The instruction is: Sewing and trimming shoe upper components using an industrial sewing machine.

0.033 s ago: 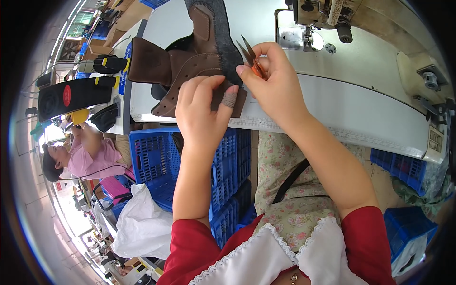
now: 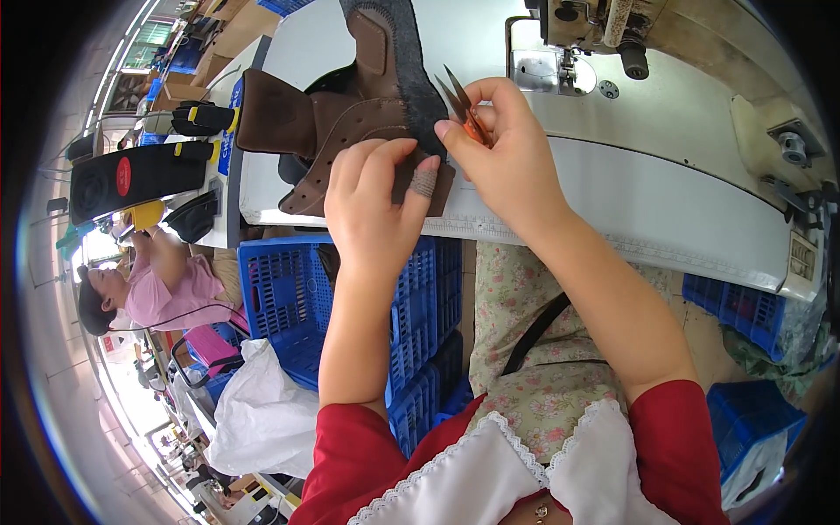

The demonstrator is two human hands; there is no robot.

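Note:
A brown leather shoe upper (image 2: 367, 114) with punched holes and a dark grey fuzzy edge lies on the white sewing machine table (image 2: 472, 188). At its near side, my left hand (image 2: 372, 188) holds the upper between bent fingers and thumb. Grey tape is wrapped around that thumb. My right hand (image 2: 503, 144) is closed around small scissors (image 2: 472, 122) with orange handles. Their dark blades are parted and point up and to the left, beside the grey edge. My right thumb is at that edge; whether it presses on it I cannot tell.
The sewing machine head (image 2: 604, 35), with its needle plate, stands at the far right. Blue plastic crates (image 2: 280, 297) are below the table, with a white sack (image 2: 262, 411) beside them. A co-worker in pink (image 2: 166, 293) sits at the left near a black machine (image 2: 122, 179).

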